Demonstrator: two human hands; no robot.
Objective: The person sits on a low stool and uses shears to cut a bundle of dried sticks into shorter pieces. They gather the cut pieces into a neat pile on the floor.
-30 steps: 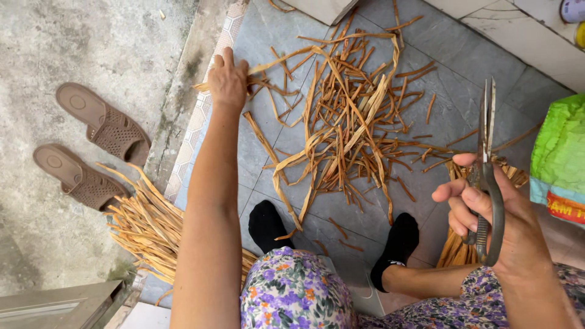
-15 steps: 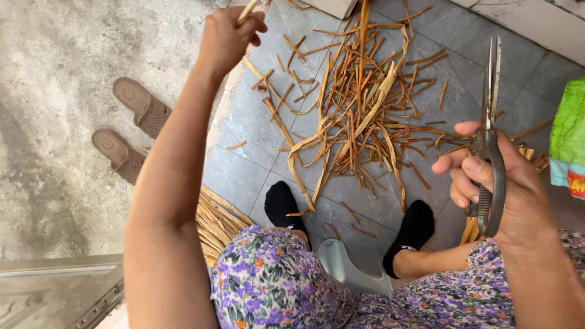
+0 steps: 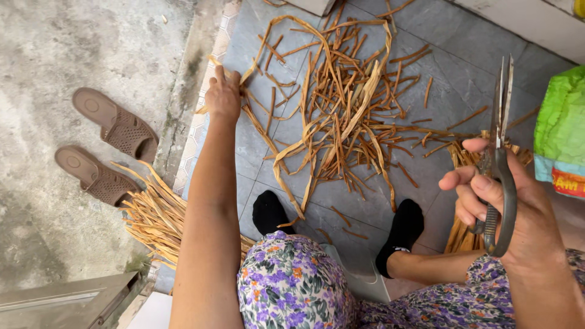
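My left hand (image 3: 223, 95) reaches out over the tiled floor and grips a long tan fibre strip (image 3: 256, 61) at the edge of a loose pile of strips (image 3: 341, 116). My right hand (image 3: 506, 201) is raised at the right and holds large metal scissors (image 3: 501, 128), blades closed and pointing away from me. My feet in black socks (image 3: 268, 210) rest below the pile, and my lap is covered by floral fabric (image 3: 292, 280).
A pair of brown sandals (image 3: 106, 149) lies on the concrete at the left. A bundle of pale strips (image 3: 155, 213) sits beside my left leg, another bundle (image 3: 466, 158) behind my right hand. A green bag (image 3: 560, 131) stands at the right edge.
My left hand went up and away, then came back down to the edge of the pile, gripping a strip. The right hand with the scissors stayed nearly still.
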